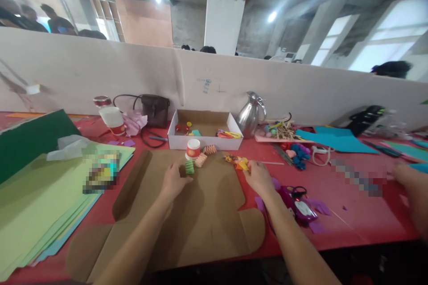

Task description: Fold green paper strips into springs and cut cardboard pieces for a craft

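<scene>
A small green pleated paper piece [189, 167] stands at the fingertips of my left hand [174, 181], its thumb and forefinger closed about the near left side. Close by are a peach pleated piece [200, 160] and an orange striped one [210, 149]. My right hand [260, 179] pinches the edge of a yellow-orange paper piece [241, 163], whose exact shape is blurred. Both hands are over the far part of a flattened brown cardboard sheet [200, 213]. A red and white paper cup [193, 148] is just behind the green piece.
Behind the cardboard is a white open box [203, 142] with small craft bits, beside a steel jug [250, 113]. Green paper sheets [43, 213] lie left. A purple glue gun-like device [301, 207] lies right, and another person's hand [413, 187] shows at the right edge.
</scene>
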Action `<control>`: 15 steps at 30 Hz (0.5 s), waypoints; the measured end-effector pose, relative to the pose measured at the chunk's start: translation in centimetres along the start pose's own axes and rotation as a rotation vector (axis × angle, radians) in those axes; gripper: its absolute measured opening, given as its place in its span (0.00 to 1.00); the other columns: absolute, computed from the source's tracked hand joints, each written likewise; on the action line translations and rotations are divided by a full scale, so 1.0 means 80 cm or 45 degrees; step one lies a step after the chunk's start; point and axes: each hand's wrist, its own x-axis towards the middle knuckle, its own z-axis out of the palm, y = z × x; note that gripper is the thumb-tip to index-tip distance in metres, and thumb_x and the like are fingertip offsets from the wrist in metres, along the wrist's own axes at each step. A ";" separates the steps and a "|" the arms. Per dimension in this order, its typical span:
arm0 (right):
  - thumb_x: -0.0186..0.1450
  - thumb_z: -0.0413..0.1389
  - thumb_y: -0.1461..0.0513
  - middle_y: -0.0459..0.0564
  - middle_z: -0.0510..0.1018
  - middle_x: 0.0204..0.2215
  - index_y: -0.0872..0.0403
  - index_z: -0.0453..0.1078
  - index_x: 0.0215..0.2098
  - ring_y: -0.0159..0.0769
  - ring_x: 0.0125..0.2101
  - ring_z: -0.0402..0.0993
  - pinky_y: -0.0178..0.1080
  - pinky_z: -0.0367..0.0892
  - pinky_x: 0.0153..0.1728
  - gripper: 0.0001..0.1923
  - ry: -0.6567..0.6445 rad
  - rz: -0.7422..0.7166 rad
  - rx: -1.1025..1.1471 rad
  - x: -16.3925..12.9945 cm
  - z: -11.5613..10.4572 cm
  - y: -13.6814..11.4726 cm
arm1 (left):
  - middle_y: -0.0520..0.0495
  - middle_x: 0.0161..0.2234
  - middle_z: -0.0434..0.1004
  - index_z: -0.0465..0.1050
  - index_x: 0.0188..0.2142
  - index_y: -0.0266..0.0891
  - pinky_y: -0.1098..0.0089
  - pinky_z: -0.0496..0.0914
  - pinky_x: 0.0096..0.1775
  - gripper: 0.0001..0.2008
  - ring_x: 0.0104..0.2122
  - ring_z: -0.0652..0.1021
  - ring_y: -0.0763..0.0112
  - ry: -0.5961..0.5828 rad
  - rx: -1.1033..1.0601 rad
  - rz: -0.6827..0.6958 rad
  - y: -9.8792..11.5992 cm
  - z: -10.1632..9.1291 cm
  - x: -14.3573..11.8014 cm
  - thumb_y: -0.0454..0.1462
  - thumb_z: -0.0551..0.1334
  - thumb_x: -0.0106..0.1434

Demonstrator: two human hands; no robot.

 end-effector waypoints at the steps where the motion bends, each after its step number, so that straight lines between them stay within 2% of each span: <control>1: 0.63 0.54 0.63 0.64 0.75 0.42 0.58 0.68 0.42 0.50 0.45 0.72 0.43 0.63 0.44 0.10 -0.015 0.027 -0.040 0.001 0.000 0.002 | 0.37 0.50 0.74 0.64 0.58 0.40 0.59 0.69 0.45 0.39 0.48 0.75 0.53 -0.002 0.040 0.015 0.003 -0.001 -0.001 0.35 0.71 0.45; 7: 0.65 0.52 0.57 0.58 0.79 0.37 0.56 0.66 0.45 0.45 0.37 0.77 0.38 0.62 0.32 0.13 -0.159 0.104 -0.173 0.006 0.004 0.001 | 0.37 0.51 0.72 0.60 0.61 0.39 0.53 0.66 0.51 0.42 0.53 0.70 0.47 0.036 0.153 0.133 0.012 0.003 0.004 0.38 0.71 0.46; 12: 0.65 0.51 0.61 0.58 0.78 0.38 0.56 0.67 0.43 0.44 0.37 0.77 0.37 0.60 0.31 0.10 -0.188 0.088 -0.252 0.010 0.002 -0.004 | 0.36 0.54 0.69 0.53 0.64 0.41 0.51 0.65 0.53 0.46 0.54 0.70 0.48 0.062 0.099 0.140 -0.013 0.015 0.004 0.40 0.71 0.47; 15: 0.65 0.52 0.61 0.58 0.78 0.38 0.56 0.67 0.43 0.44 0.36 0.77 0.37 0.60 0.30 0.10 -0.175 0.084 -0.290 0.012 -0.003 -0.007 | 0.37 0.53 0.70 0.54 0.63 0.41 0.51 0.66 0.53 0.45 0.53 0.72 0.50 0.072 0.028 0.127 -0.026 0.020 0.002 0.41 0.70 0.48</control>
